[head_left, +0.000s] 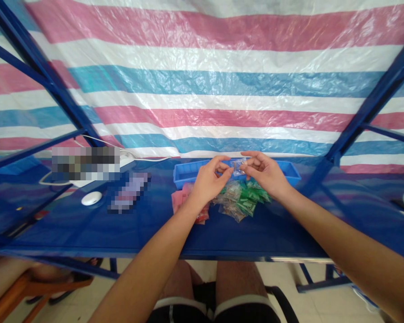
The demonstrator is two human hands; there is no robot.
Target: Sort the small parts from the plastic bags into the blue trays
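Note:
A small clear plastic bag [239, 167] is held up between my two hands, above the front of a long blue tray [183, 176]. My right hand [264, 172] pinches its right side between thumb and fingers. At the left edge, my left hand [211, 178] has its fingers curled, with the thumb tip against the bag. What the bag contains is too small to make out. Below my hands lie several clear bags [234, 202] in a heap, green bags [251, 199] to their right and pink-red bags [179, 199] partly behind my left wrist.
The blue table [148, 233] carries a white oval object [91, 198] and a phone-shaped, pixelated item [129, 192] at left, near a white cable [151, 159]. Blue metal posts [373, 107] stand on both sides before a striped sheet [222, 80]. Another person's legs [50, 271] show lower left.

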